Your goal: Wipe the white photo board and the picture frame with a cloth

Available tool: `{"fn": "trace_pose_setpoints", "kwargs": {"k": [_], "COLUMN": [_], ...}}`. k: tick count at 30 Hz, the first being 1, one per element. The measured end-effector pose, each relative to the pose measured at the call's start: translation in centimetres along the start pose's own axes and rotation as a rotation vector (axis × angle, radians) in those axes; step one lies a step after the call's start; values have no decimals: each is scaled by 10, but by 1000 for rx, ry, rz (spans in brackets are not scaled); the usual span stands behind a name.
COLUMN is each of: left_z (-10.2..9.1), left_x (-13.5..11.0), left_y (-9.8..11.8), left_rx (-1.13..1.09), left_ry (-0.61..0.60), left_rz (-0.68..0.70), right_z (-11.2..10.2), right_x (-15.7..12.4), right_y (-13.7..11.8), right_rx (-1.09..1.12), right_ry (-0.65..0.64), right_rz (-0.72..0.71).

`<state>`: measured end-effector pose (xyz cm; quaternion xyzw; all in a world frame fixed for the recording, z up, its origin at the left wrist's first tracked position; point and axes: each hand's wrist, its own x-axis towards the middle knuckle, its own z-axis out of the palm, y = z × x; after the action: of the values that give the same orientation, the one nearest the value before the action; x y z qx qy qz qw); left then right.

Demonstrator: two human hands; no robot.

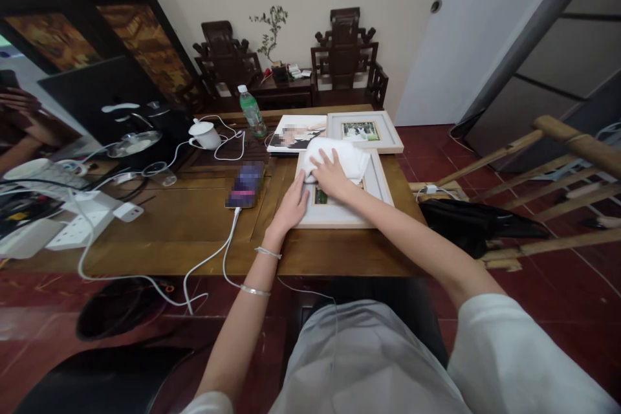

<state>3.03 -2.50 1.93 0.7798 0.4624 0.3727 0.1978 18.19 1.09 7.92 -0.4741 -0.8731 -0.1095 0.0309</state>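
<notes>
A pale wooden picture frame [334, 216] with a white mat lies face up near the right end of the table. My right hand [334, 178] rests on a bunched white cloth [358, 159], its fingers spread and pressing it against the frame's upper part. Cloth and hand hide much of the picture. My left hand [292, 204] holds the frame's left edge, thumb apart from the other fingers; its fingertips reach the cloth. Just behind lies a second framed picture [388, 132], beside a white-bordered photo panel [303, 121].
Left of the frames lie a phone [246, 184] on a white cable, a green-labelled bottle [252, 113] and a lidded white cup [206, 134]. A power strip [85, 223] and tangled cables crowd the left end. A bamboo rack [514, 142] stands at the right. Another person's hand [19, 103] shows far left.
</notes>
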Motion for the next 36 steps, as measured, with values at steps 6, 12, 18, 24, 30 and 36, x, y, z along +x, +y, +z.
{"fn": "trace_pose_setpoints", "kwargs": {"k": [6, 12, 18, 24, 30, 36], "left_z": [-1, 0, 4, 5, 6, 7], "left_x": [1, 0, 0, 0, 0, -1], "left_y": [-6, -11, -14, -12, -10, -11], "left_rx": [35, 19, -9, -10, 19, 46], "left_ry": [-35, -10, 17, 35, 48, 36], "left_rz": [97, 134, 133, 118, 122, 100], "right_z": [12, 24, 9, -4, -29, -58], "right_x": [32, 24, -8, -51, -122, -170], "right_y": [7, 25, 74, 108, 83, 48], "right_rx": [11, -41, -152, -202, -165, 9], "right_ry": [56, -39, -123, -182, -278, -322], "right_rz": [-13, 108, 177, 245, 55, 11]}}
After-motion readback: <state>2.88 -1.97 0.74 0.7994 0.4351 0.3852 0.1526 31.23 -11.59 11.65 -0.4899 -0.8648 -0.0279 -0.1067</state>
